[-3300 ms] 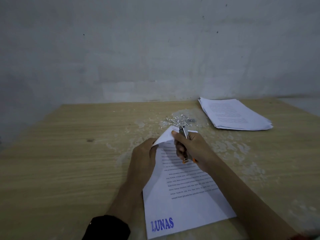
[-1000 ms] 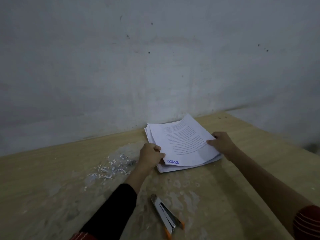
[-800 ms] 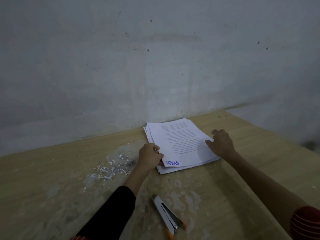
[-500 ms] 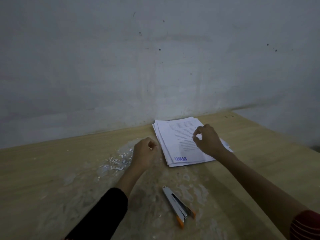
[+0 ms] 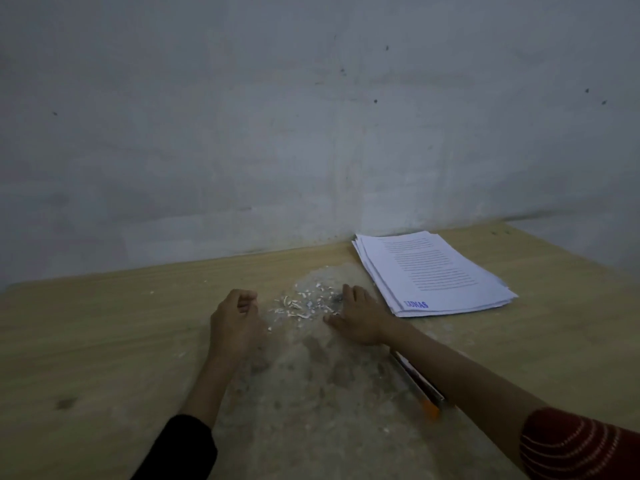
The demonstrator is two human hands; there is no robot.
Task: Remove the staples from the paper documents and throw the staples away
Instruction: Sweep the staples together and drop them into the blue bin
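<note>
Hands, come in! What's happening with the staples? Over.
Left hand curled, right hand flat, flanking staple pile. Paper stack aside. Staple remover under right forearm. Nothing blocking.

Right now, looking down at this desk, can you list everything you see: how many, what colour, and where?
Plain plaster wall: one, grey, behind the table.
Wooden table: one, light tan, worn pale at the centre.
Stack of printed paper sheets: one stack, white with a blue stamp, far right of the table.
Small loose metal staples: one scattered pile, silvery, between the hands.
Slim metal staple remover: one, silver with an orange end, partly under the right forearm.
Sleeves: two, black on the left arm, red patterned on the right.
Left hand: fingers curled, left of the pile.
Right hand: flat on the table, at the pile's right edge.
</note>
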